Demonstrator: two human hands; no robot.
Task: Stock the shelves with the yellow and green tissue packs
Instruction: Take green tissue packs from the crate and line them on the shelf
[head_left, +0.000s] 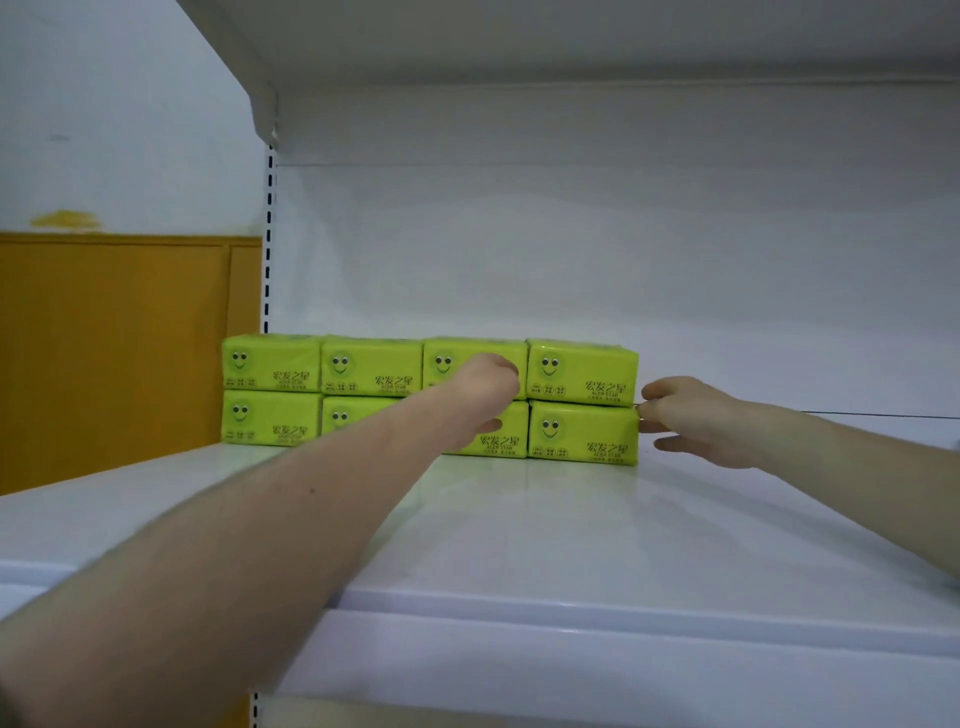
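1. My left hand (491, 382) is balled into a fist, fingers curled in. Its knuckles sit against the front of the third column of tissue packs (371, 366), and I see nothing held inside it.
2. My right hand (696, 421) is flat-fingered and slightly spread. Its fingertips (649, 426) touch the right ends of the last top pack (582, 371) and the last bottom pack (582, 434).
3. The packs stand at the back left of the shelf (571, 519), eight fronts showing, two high and four across.
4. I judge this to be squaring up a finished block. The shelf runs on to the right of it, so I think more stocking is left.
5. My left forearm covers parts of the second and third columns. I cannot tell whether more packs stand behind the front row. No spare packs are in view, and the small print is too blurred to read.
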